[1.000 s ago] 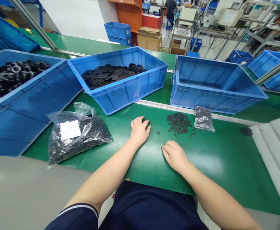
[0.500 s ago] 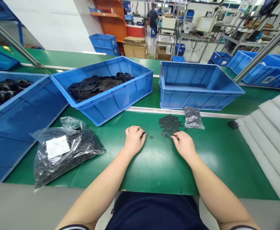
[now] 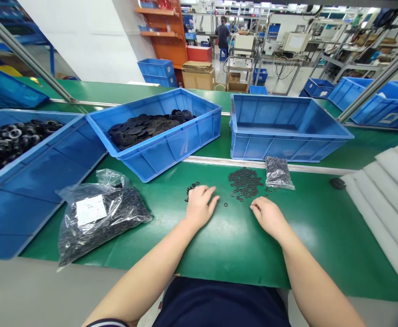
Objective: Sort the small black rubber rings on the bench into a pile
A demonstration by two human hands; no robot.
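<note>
My left hand [image 3: 200, 204] rests on the green table [image 3: 219, 254], fingers spread, beside a few small black rings [image 3: 192, 185] at its upper left. A single ring [image 3: 226, 205] lies between my hands. My right hand [image 3: 267, 213] has its fingers pressed together just below a spread of small black rings [image 3: 244, 181]; whatever is between the fingertips is too small to make out. A small clear bag [image 3: 278, 172] of dark pieces lies right of that spread.
A large clear bag [image 3: 103, 218] of black parts with a white label lies at the left. Blue bins of black discs [image 3: 164, 154] and rings [image 3: 42, 154] stand behind. Another blue bin [image 3: 287, 147] is at the back right, white foam sheets [image 3: 389, 195] at the far right.
My left hand has opened and shifted off the small rings, which now show beside it. My right hand has drawn back slightly from the ring spread. The camera view has shifted.
</note>
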